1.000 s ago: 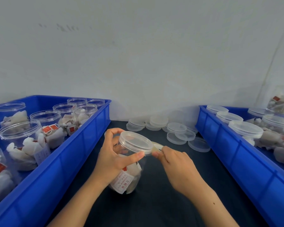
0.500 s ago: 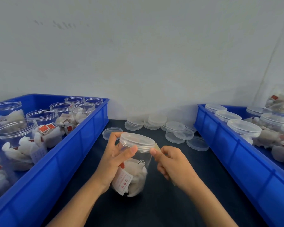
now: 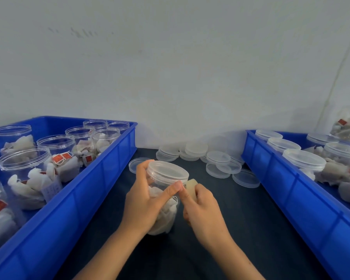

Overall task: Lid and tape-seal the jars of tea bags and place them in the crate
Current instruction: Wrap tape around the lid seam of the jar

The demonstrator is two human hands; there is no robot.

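Observation:
A clear plastic jar (image 3: 166, 211) of white tea bags stands on the dark table, with a clear lid (image 3: 167, 172) on its top. My left hand (image 3: 148, 201) grips the jar from the left, thumb pressed against the lid's edge. My right hand (image 3: 200, 209) holds a small pale roll of tape (image 3: 191, 187) right beside the lid's rim, its thumb meeting my left thumb. The blue crate on the right (image 3: 287, 190) holds several lidded jars. The blue crate on the left (image 3: 85, 190) holds several open jars of tea bags.
Several loose clear lids (image 3: 218, 158) lie in stacks and singly at the back of the table against the white wall. One lone lid (image 3: 136, 164) lies behind my left hand. A bag of tea bags (image 3: 348, 126) sits at the far right.
The jar has been turned upright and a little toward me in my left hand. My right hand has brought the tape in against the lid's rim, next to my left thumb.

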